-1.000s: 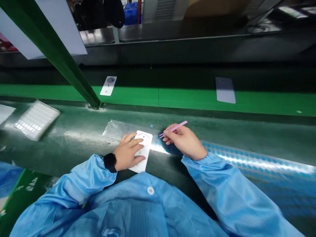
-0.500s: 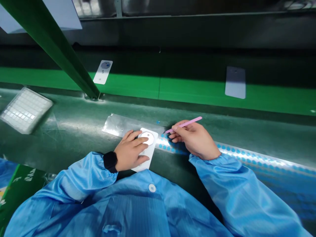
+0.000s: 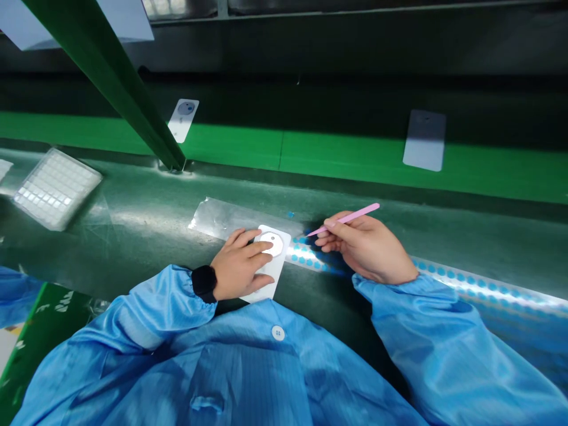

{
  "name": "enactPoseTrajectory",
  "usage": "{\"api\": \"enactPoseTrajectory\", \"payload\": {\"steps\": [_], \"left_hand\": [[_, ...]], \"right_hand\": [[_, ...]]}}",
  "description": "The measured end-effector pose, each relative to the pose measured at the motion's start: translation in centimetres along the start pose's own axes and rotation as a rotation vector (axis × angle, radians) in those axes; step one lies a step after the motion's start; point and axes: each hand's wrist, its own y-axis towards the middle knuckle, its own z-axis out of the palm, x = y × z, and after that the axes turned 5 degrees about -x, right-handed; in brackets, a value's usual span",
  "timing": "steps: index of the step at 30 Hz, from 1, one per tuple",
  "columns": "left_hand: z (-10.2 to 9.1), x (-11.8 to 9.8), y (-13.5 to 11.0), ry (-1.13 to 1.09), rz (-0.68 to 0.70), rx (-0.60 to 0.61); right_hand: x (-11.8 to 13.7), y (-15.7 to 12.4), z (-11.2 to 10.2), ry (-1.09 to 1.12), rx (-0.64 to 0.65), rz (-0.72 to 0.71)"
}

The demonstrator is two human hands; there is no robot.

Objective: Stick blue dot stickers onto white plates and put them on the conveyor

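Note:
My left hand (image 3: 242, 265) lies with spread fingers on a white rounded rectangular plate (image 3: 280, 260), the fingertips over its pale octagonal area. In my right hand (image 3: 370, 245) is a pair of slim pink tweezers (image 3: 355, 214), pinched between thumb and fingers. Their dark tip points down left at a clear strip (image 3: 306, 259) bearing rows of blue round stickers; whether it touches one cannot be made out. The strip runs beneath the plate and past my right forearm. One loose blue sticker (image 3: 290, 214) lies just above the strip.
Behind the metal bench edge runs a green belt (image 3: 248, 148) carrying one white plate (image 3: 183, 121) at left and another (image 3: 425, 141) at right. A slanting green post (image 3: 119, 83) stands at left. A clear tray (image 3: 57, 189) of small white pieces sits on the bench's left.
The view has shifted slightly. My right hand with the tweezers has moved a little to the right, away from the plate. My left hand stays on the plate.

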Motion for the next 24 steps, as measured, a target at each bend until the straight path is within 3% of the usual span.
{"api": "enactPoseTrajectory", "payload": {"steps": [5,11,24], "left_hand": [[0.1,0.0,0.0,-0.004,-0.005,-0.001],[0.2,0.0,0.0,0.022,-0.003,-0.03],[0.1,-0.1,0.0,0.02,0.001,-0.018]], "right_hand": [[-0.1,-1.6,1.4,0.02,-0.008,-0.034],[-1.9,-2.0,3.6,-0.018,-0.05,-0.041],[-3.1,-1.7,3.3,-0.122,-0.052,-0.094]]}}
